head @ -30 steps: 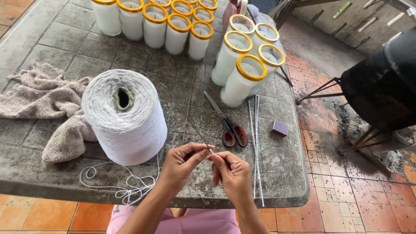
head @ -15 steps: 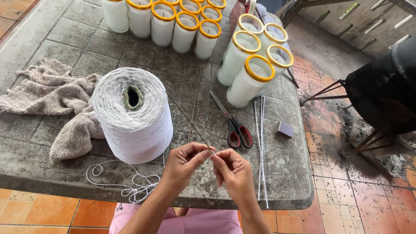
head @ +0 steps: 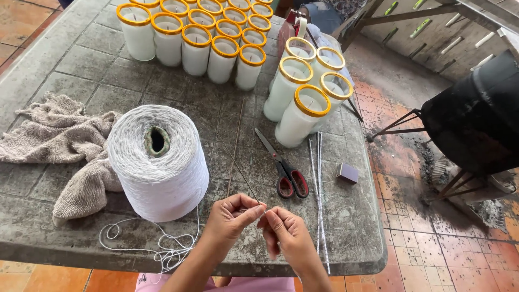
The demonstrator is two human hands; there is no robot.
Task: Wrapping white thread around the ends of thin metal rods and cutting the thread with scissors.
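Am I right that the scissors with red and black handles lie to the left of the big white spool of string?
Not quite. In the head view, the scissors with red and black handles lie to the right of the big white spool of string, between it and the thin rods.

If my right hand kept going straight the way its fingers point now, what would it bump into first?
Almost at once, the left hand: the right hand points up-left, fingertips nearly meeting it at the thin rod. Beyond, probably the white yarn cone.

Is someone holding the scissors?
No, the scissors lie flat on the table, apart from the left hand and right hand.
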